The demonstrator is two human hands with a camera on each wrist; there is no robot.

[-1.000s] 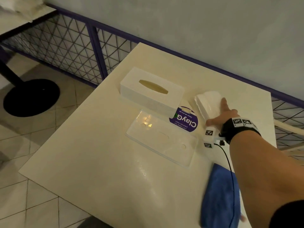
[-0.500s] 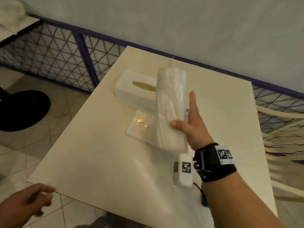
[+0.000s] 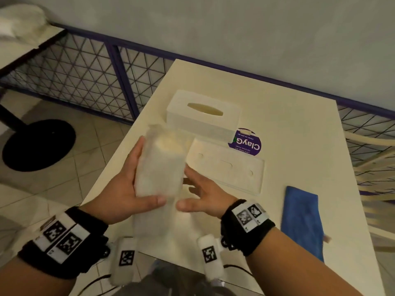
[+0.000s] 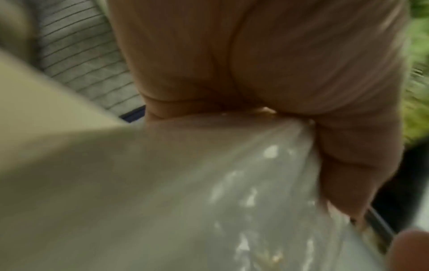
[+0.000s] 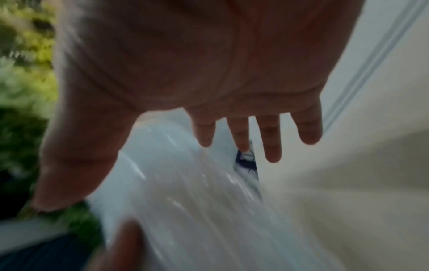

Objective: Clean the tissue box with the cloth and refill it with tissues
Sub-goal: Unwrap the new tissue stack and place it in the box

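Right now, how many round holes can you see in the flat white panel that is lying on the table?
2. On the flat white panel, one round hole lies near its left end, the other near its right end, with an elongated slot between them. The tissue pack may hide more.

A second ago the plastic-wrapped white tissue pack [image 3: 159, 165] lay at the far right of the cream surface [image 3: 288, 129] under the right hand [image 3: 205, 195]. That hand then lifted it upright over the surface. Now the pack has passed to the left hand [image 3: 124, 193], which came up from the lower left edge of the view and grips its left side, thumb across the front. The right hand has let go, its fingers [image 5: 271, 144] spread just beside the wrapper.
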